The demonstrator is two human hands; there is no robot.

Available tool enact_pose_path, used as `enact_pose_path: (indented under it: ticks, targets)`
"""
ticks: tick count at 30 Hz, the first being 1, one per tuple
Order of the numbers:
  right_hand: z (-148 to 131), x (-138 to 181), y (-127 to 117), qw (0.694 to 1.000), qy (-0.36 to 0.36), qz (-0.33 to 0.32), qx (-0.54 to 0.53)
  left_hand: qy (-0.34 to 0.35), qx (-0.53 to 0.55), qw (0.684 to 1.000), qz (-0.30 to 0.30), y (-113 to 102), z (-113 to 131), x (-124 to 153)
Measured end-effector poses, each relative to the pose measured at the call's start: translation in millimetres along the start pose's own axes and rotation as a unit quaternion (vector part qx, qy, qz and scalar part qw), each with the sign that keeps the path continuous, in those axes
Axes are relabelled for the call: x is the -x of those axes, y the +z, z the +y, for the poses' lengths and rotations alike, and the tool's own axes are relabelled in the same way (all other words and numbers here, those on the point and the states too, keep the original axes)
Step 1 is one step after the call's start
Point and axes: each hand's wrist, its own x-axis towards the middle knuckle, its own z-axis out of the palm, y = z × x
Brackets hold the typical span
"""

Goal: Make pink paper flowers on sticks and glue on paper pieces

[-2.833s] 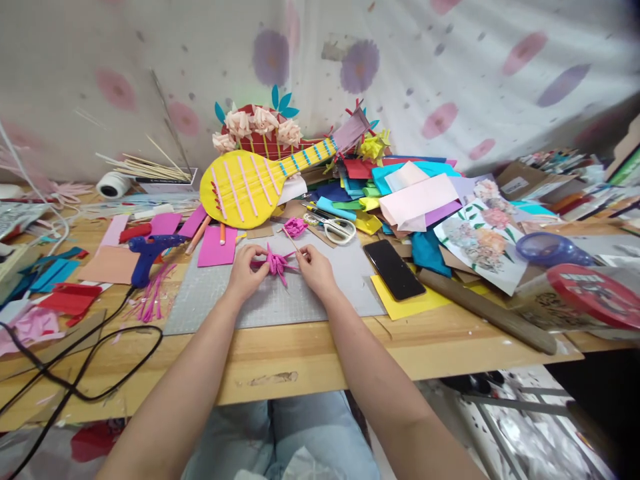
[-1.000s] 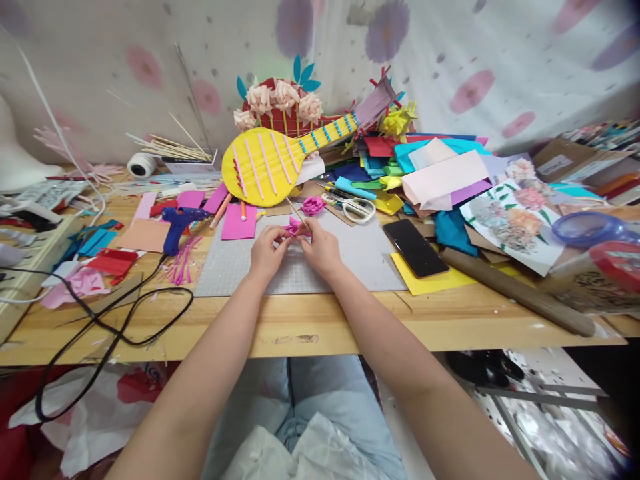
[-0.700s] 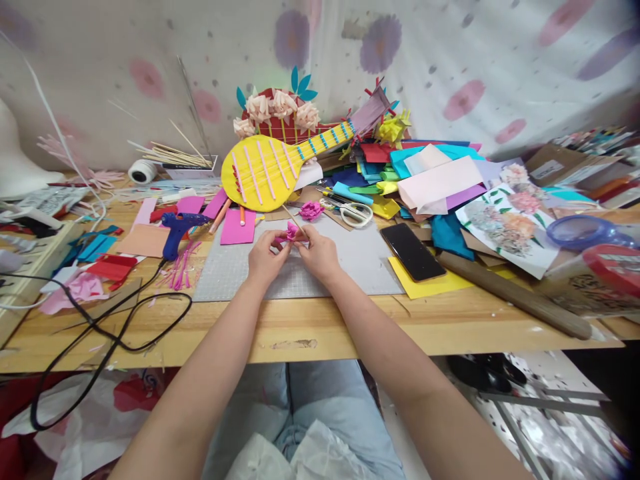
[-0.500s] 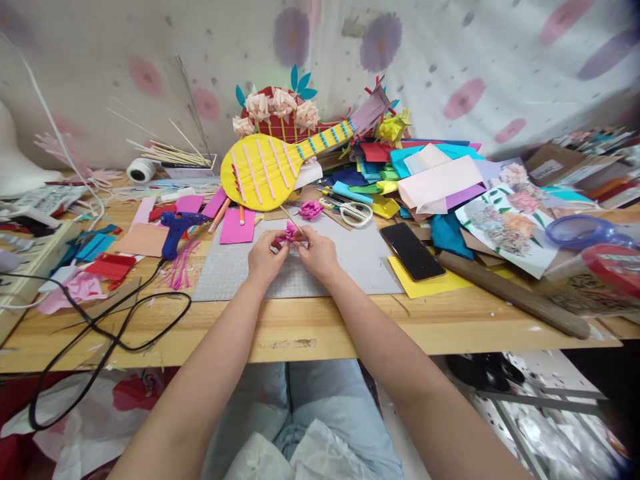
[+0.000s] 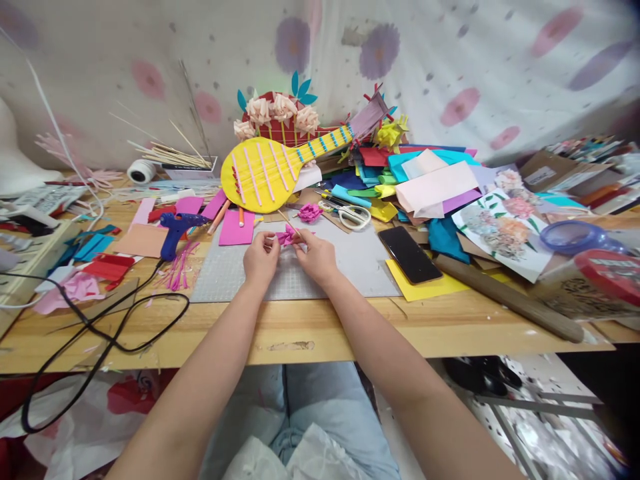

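Observation:
My left hand [image 5: 261, 259] is closed in a pinch at the left end of a small piece of magenta crepe paper [image 5: 287, 237]. My right hand [image 5: 318, 259] pinches a thin wooden stick [image 5: 286, 217] against the paper's other side; its fingers cover part of both. Both hands are over a grey cutting mat [image 5: 350, 273]. Just beyond them lies a magenta paper flower [image 5: 310, 213], with white-handled scissors [image 5: 356, 217] to its right. A flat magenta paper square [image 5: 237, 228] rests behind my left hand.
A yellow paper lute [image 5: 260, 177] leans at the back. Left are a blue glue gun [image 5: 173, 233] with a looping black cord [image 5: 113, 338] and paper scraps. On the right lie a phone [image 5: 410, 255], a wooden rod [image 5: 510, 298] and piled coloured paper [image 5: 435, 187].
My left hand has drawn slightly left, away from my right hand. The magenta paper between them now looks longer and more spread out. The view has shifted slightly.

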Motion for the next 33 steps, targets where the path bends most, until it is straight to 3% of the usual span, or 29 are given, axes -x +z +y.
enact_pose_path:
  ticks: [3, 5, 8, 10, 12, 18, 22, 25, 28, 33]
  targets:
    - [-0.5, 0.2, 0.3, 1.000, 0.003, -0.013, 0.015, -0.110, 0.136, 0.984, -0.027, 2.7, 5.3, 1.9]
    - [-0.6, 0.4, 0.7, 1.000, 0.003, -0.013, 0.020, -0.214, 0.228, 0.948, -0.054, 2.1, 12.5, 4.3]
    - [-0.4, 0.5, 0.8, 1.000, 0.001, -0.004, 0.022, -0.334, 0.292, 0.880, -0.172, -2.4, 22.1, 6.9]
    - [-0.1, 0.4, 0.3, 1.000, -0.001, 0.003, 0.025, -0.362, 0.324, 0.841, -0.238, -4.8, 25.3, 6.9]
    - [-0.1, 0.3, -0.3, 0.999, -0.006, 0.003, 0.035, -0.358, 0.360, 0.827, -0.243, -4.7, 26.2, 5.5]
    - [-2.8, 3.0, 0.4, 0.995, -0.050, -0.043, 0.080, -0.335, 0.440, 0.823, -0.130, 3.3, 23.5, -2.6]
    - [-4.8, 4.5, -3.2, 0.994, -0.076, -0.059, 0.048, -0.294, 0.420, 0.857, -0.051, 5.0, 19.4, -4.7]
    - [1.4, -0.1, -9.5, 0.999, -0.032, 0.005, -0.023, -0.268, 0.402, 0.875, -0.017, 3.4, 16.9, -4.4]
    - [16.7, -8.2, -14.8, 0.992, 0.066, 0.082, -0.066, -0.262, 0.395, 0.880, -0.018, 1.5, 15.4, -3.5]
    - [38.5, -13.2, -10.4, 0.996, 0.082, 0.000, -0.046, -0.245, 0.370, 0.896, -0.022, 1.4, 15.0, -1.5]
